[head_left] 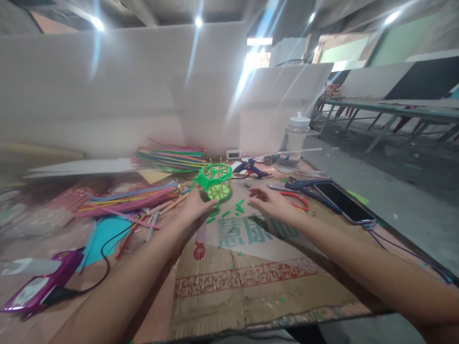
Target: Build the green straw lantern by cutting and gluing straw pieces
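A small round craft frame [219, 192] with green strips and upright sticks stands at the middle of the cardboard [215, 306]. My left hand [198, 206] is at its near left side, thumb stretched out and the other fingers partly hidden against the frame; whether it grips the frame is unclear. Short green pieces [240, 206] lie scattered on the cardboard between my hands. My right hand [267, 199] hovers to the right of these pieces, its fingers apart and curved, with nothing in them.
A blue glue gun [249, 167], a bottle [298, 136], blue-handled pliers [315, 191], a red-handled tool [301, 198] and a phone [344, 203] lie or stand beyond and right. Bundled coloured strips [172, 157] and a purple device [53, 279] with a black cable are left.
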The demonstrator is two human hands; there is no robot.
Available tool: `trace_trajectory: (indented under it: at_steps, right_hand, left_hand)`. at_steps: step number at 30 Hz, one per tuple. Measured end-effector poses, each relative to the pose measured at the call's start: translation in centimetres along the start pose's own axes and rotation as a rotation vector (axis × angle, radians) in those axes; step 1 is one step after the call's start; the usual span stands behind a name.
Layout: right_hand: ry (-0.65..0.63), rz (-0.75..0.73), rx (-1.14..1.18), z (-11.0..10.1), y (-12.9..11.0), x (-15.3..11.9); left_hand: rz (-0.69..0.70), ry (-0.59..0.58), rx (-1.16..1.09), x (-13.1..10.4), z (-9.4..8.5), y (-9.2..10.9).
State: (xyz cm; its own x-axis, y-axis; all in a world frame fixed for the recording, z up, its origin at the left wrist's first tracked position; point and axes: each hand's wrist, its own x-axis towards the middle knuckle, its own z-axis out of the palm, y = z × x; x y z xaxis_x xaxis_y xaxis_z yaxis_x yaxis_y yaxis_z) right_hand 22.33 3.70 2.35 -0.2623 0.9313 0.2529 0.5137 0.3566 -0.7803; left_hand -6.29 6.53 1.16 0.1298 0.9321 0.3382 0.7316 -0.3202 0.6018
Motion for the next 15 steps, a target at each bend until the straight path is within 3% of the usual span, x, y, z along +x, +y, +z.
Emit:
trace_trajectory:
  at_steps: [4, 7, 15]
  right_hand:
    - [0.031, -0.08, 0.259, 2.4, 0.7, 6.0]
    - [0.059, -0.058, 0.448, 4.2, 0.8, 8.7]
    - [0.075, -0.105, 0.595, 5.6, -0.1, 8.0]
  left_hand:
    - [0.143, -0.012, -0.209, 1.4, 2.0, -0.9]
    - [0.22, 0.053, -0.189, 1.8, 2.5, -0.7]
    - [0.254, -0.041, -0.238, 1.5, 1.8, 0.5]
